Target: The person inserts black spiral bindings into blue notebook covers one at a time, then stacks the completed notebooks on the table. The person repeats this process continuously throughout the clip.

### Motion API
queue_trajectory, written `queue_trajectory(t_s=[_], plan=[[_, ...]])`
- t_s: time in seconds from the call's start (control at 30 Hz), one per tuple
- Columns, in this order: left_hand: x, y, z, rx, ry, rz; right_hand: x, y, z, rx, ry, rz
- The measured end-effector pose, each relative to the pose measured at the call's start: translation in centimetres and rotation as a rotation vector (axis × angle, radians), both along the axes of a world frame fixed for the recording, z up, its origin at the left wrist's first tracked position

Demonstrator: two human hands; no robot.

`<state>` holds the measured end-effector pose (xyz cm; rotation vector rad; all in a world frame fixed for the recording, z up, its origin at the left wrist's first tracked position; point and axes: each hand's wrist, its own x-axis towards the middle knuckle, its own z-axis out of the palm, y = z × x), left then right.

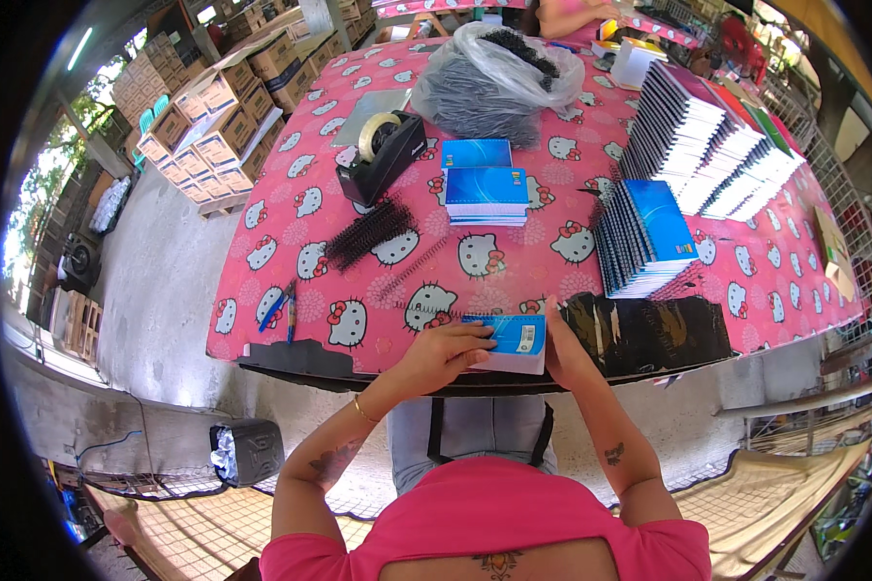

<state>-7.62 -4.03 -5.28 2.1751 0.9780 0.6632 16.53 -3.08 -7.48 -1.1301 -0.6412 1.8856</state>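
Below frame centre, left hand (448,351), fingers half-curled, on blue notebook (516,337); right hand (566,352) against its edge, finger spread unclear.

Left hand (444,352) angles inward, right hand (565,351) points forward

On the table (543,266), one notebook (513,341) is at front edge; behind it, ctr notebook stack (486,192) has tape dispenser (383,167) on L, other notebook stacks (649,237) on R, coil bag (480,92) behind.

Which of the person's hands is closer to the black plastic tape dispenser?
Left. The left hand is below the dispenser, slightly right; the right hand is also below, but farther right.
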Motion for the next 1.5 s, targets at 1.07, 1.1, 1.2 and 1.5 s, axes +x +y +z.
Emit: queue_trajectory(t_s=[1.07,1.1,1.2,1.5], plan=[[6.0,-0.5,-0.7,0.265,-0.233,0.672,-0.3,-2.7,-0.8,0.529,-0.357,0.064],[6.0,-0.5,-0.7,0.256,-0.258,0.689,-0.3,-2.7,-0.7,0.515,-0.333,0.056],[5.9,-1.0,0.0,0.249,-0.162,0.656,-0.3,-2.6,-0.9,0.503,-0.351,0.057],[6.9,-1.8,-0.8,0.404,-0.223,0.648,-0.9,-2.9,-0.7,0.58,-0.346,0.002]])
